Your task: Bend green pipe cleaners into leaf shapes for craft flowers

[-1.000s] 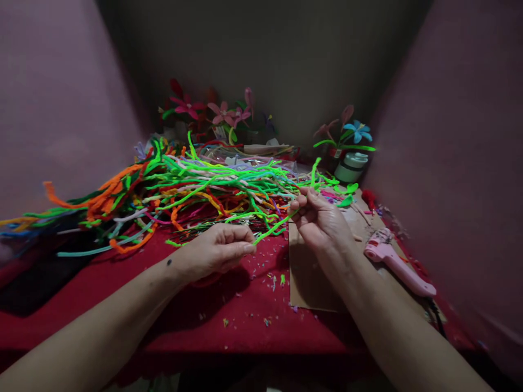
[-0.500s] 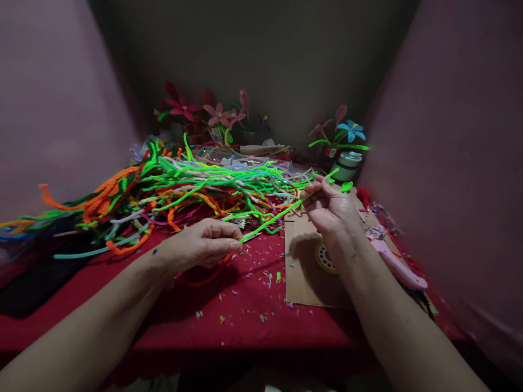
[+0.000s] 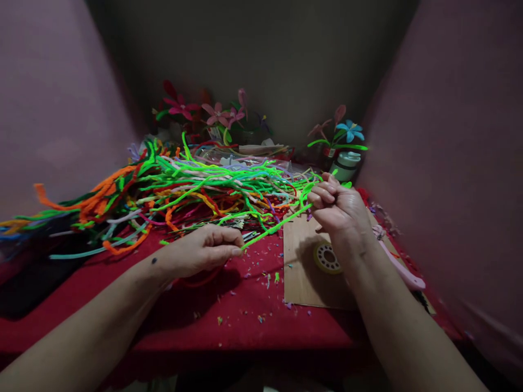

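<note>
A bright green pipe cleaner (image 3: 277, 227) is stretched between my two hands over the red cloth. My left hand (image 3: 210, 247) pinches its lower left end between thumb and fingers. Farther right and higher, my right hand (image 3: 335, 204) has its fingers curled round the other end, and a short green tip shows above them. Behind the hands lies a large heap of colored pipe cleaners (image 3: 212, 179), mostly green on top with orange, red and pale ones. Partly under my left hand, a red round object (image 3: 200, 280) rests on the cloth.
A wooden board (image 3: 298, 272) with a yellow-rimmed tape roll (image 3: 328, 257) lies below my right hand. Pink-handled pliers or scissors (image 3: 402, 267) are to the right. Behind stand fuzzy flowers (image 3: 216, 114) and a pale green jar (image 3: 346, 166). A black object (image 3: 36, 288) lies left.
My right hand has moved slightly right, and its fingers have curled more closely round the green pipe cleaner. My left hand is slightly lower. More of the tape roll shows.
</note>
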Available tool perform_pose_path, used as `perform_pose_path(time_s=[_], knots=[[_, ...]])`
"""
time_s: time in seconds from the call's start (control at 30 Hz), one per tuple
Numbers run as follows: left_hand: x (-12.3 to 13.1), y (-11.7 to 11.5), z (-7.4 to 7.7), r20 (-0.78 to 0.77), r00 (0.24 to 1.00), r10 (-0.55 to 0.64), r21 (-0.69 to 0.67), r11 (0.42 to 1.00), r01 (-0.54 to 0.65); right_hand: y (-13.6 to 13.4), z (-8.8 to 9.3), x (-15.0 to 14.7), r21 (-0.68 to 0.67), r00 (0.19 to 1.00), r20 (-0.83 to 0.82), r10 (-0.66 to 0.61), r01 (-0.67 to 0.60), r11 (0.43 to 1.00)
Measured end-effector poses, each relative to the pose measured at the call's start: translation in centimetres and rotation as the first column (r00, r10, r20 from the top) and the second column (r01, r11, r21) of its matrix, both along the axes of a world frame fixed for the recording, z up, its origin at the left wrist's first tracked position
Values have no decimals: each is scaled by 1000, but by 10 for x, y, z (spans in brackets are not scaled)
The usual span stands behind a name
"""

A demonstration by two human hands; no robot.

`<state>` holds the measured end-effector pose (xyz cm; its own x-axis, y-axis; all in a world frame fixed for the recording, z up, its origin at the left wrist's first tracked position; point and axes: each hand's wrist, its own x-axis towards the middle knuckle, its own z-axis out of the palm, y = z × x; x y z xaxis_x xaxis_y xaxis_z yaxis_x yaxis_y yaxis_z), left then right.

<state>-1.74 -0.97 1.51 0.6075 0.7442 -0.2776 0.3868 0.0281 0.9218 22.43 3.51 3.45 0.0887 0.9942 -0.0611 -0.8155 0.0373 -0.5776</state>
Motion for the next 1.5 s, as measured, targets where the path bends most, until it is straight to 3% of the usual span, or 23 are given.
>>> perform_pose_path(time_s=[0.33,0.67,0.83,1.0,1.3,1.5], knots=[[-12,1,-6,31,997,-72,-145,987,76,1,3,-2,14,991,-126,34,-32,999],[-16,5,-1,-31,996,-88,-64,994,86,-1,-1,0,63,994,-79,75,-70,996],[-25,16,-4,9,990,140,-43,989,-140,4,-4,-3,84,992,-89,87,-79,993],[-35,26,-9,186,916,356,-35,934,-356,6,-6,-7,43,995,-81,62,-58,997],[-31,26,-11,265,857,442,-53,894,-444,-2,-16,-20,188,987,97,131,-148,971],[-31,26,-11,303,839,451,-65,889,-454,-9,-28,-39,180,967,196,161,-197,964]])
